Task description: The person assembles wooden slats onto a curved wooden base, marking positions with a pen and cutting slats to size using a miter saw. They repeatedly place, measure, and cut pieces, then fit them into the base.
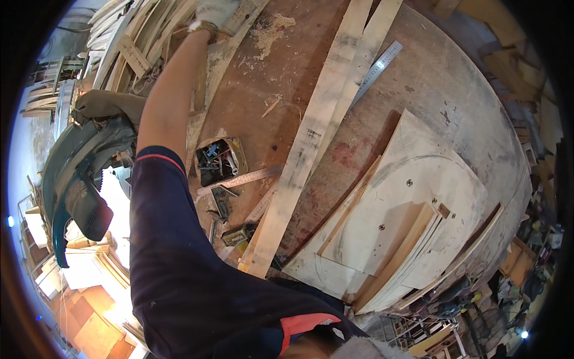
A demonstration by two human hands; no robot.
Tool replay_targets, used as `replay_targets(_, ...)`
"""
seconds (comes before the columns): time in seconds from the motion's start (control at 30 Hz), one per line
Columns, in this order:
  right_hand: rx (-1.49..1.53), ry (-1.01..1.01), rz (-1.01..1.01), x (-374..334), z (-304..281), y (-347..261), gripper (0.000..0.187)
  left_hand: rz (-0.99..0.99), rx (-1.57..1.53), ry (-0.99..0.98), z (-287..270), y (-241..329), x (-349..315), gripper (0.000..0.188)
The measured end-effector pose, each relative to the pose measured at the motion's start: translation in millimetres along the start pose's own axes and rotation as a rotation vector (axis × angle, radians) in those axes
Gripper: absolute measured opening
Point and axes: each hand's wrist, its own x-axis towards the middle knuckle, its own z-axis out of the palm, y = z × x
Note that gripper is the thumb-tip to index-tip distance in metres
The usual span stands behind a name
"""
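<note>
My left arm, in a dark sleeve with a red band, reaches up to the far left of the workbench. At its end my left hand (216, 11) wears a pale glove and is cut off by the picture's top. It is beside a pale wooden strip (230, 57) at the bench's edge; its fingers cannot be made out. At the lower edge a grey fuzzy shape, perhaps my gloved right hand (372, 349), shows only in part. Two long wooden boards (302, 152) lie across the bench (287, 54), crossing narrowly, with a metal ruler (378, 72) beside them.
An open box (240, 154) of small tools and a dark green metal tool (222, 203) lie left of the boards. A plywood panel (418, 152) bearing wooden strips (397, 257) is at right. A green power saw (63, 185) stands at left, near stacked timber (134, 57).
</note>
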Motion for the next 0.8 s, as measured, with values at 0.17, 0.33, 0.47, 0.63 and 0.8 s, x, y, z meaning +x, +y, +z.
replay_targets(0.17,0.015,0.008,-0.017,3,3,-1,0.097,0.003,-0.136,-0.570,26,87,-23,0.024)
replay_targets(0.33,0.034,0.023,-0.036,5,5,2,0.097,0.037,-0.072,-0.208,48,118,-55,0.031)
replay_targets(0.47,0.053,0.026,-0.039,3,9,8,0.098,-0.222,-0.001,-0.136,41,97,-49,0.039)
replay_targets(0.63,0.111,0.063,-0.110,-3,16,25,0.098,-0.445,0.088,0.069,-4,31,-52,0.052)
replay_targets(0.8,0.180,0.022,-0.090,-13,17,39,0.098,-0.355,-0.240,-0.010,-100,64,-116,0.057)
